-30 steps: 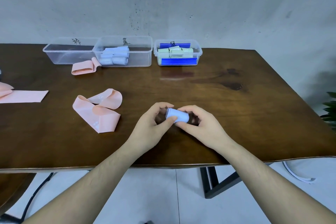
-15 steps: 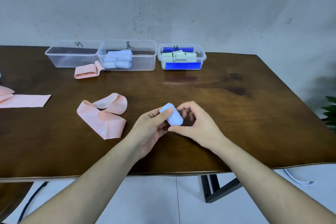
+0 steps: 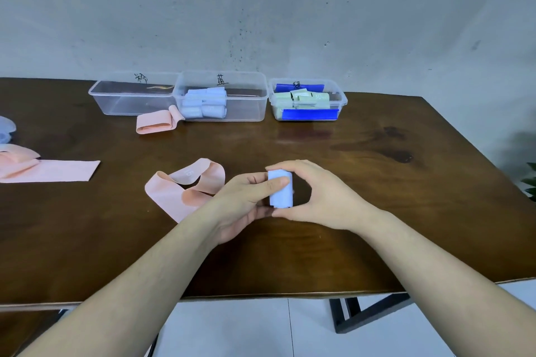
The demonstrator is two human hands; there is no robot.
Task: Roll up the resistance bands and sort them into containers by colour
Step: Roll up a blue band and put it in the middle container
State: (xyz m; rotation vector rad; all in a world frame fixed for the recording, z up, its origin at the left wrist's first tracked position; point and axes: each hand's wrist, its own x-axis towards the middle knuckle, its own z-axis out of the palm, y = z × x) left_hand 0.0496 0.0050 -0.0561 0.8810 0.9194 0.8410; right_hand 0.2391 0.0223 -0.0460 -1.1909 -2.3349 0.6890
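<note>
Light blue rolled band [image 3: 280, 193] upright above mid-table, pinched top and bottom by right hand [image 3: 316, 197], left hand [image 3: 246, 200] thumb pressing its side. Loose pink band [image 3: 185, 188] just left. Bare tabletop [image 3: 377, 182] to the right up to the edge. Three clear containers [image 3: 223, 95] well behind, along the far edge.
</note>
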